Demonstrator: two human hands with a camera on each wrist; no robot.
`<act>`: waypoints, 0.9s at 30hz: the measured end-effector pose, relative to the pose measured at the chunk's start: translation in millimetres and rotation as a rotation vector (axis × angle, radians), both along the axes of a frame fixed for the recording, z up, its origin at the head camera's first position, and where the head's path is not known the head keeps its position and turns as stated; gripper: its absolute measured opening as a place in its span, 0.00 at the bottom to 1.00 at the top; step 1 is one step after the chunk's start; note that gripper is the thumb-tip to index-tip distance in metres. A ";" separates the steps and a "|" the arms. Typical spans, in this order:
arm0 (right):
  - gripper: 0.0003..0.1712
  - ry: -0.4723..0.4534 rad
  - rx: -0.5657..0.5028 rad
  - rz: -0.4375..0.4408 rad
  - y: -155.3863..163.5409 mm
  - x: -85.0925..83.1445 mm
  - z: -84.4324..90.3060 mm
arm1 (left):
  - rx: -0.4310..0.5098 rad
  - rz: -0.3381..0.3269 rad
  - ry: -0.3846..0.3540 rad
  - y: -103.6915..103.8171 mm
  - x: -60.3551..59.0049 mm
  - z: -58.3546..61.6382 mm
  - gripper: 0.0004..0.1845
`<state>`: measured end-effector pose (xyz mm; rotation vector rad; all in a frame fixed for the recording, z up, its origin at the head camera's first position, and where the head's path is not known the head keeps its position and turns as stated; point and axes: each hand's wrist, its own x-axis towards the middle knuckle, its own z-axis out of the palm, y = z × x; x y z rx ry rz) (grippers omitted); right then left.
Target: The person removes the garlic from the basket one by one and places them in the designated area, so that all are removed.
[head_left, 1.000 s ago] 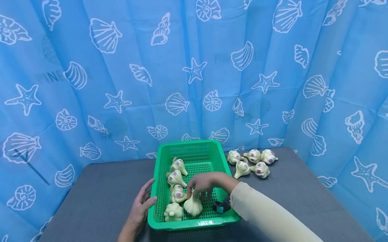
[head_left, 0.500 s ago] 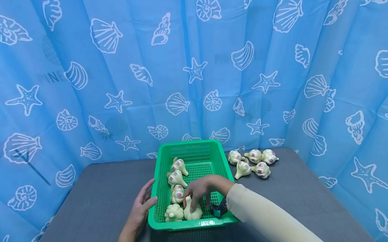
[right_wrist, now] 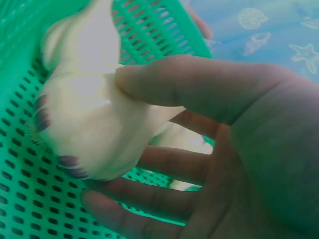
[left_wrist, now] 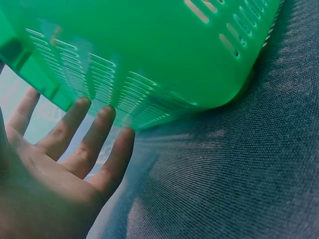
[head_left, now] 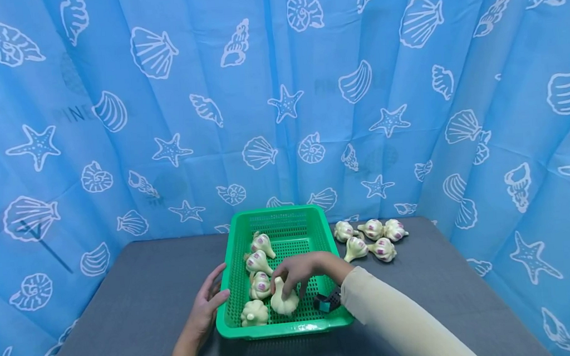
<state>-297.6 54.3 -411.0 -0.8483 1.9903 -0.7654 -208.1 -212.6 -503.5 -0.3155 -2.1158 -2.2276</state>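
Observation:
A garlic bulb stands stem-up near the front of the green plastic basket. My right hand reaches in over the basket's right side and grips this bulb. In the right wrist view, the thumb lies across the bulb and the fingers are on its other side. My left hand rests at the basket's left rim. The left wrist view shows its fingers nearly straight against the outside of the basket wall. Another bulb lies just left of the gripped one.
Up the basket's left side runs a row of garlic bulbs. Several more bulbs lie on the grey cloth-covered table, right of the basket. A blue curtain with white shell prints hangs behind.
My right hand has dipped onto the bulb, then risen slightly; its thumb and fingers have come round it, and the bulb is slightly higher. The left hand and basket stay put.

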 end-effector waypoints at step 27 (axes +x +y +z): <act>0.20 0.245 -0.666 -0.435 59.0 -11.1 27.0 | -0.010 0.004 0.018 0.6 0.2 -1.6 0.33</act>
